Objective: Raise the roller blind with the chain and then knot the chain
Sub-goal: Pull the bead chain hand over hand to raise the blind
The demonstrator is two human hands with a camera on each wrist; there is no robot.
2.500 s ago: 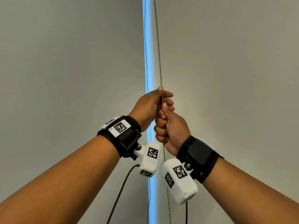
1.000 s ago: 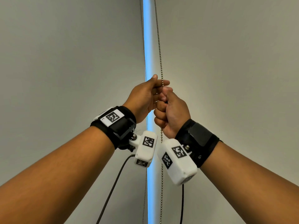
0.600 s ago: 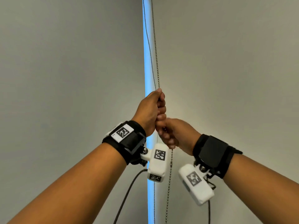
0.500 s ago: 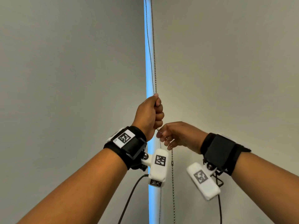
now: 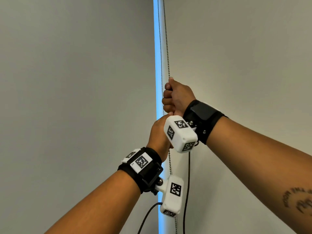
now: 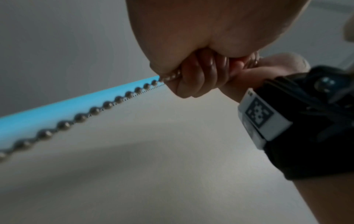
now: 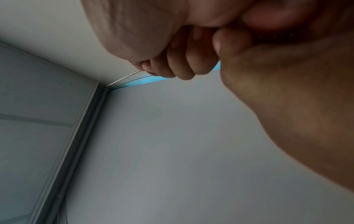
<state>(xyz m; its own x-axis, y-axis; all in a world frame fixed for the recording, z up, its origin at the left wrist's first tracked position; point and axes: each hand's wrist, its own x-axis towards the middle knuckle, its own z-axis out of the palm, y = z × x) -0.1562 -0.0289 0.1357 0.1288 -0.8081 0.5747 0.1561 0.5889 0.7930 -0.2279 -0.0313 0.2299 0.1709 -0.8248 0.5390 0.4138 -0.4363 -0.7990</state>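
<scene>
A metal bead chain hangs in two strands in front of a bright blue gap between grey blind panels. My right hand grips the nearer strand in a fist. Directly below it, my left hand holds the same strand, partly hidden by the right wrist camera. In the left wrist view the beads run into my curled left hand. Seen from the right wrist, my right hand is curled round the chain, which rises to the blind's top corner.
A grey panel fills the left side. Black camera cables hang under both wrists, close to the chain's lower part. The right wrist view shows the ceiling and a grey frame rail.
My right hand let go of the chain beside and below the left hand and took hold above it. My left hand has come down, still holding the chain.
</scene>
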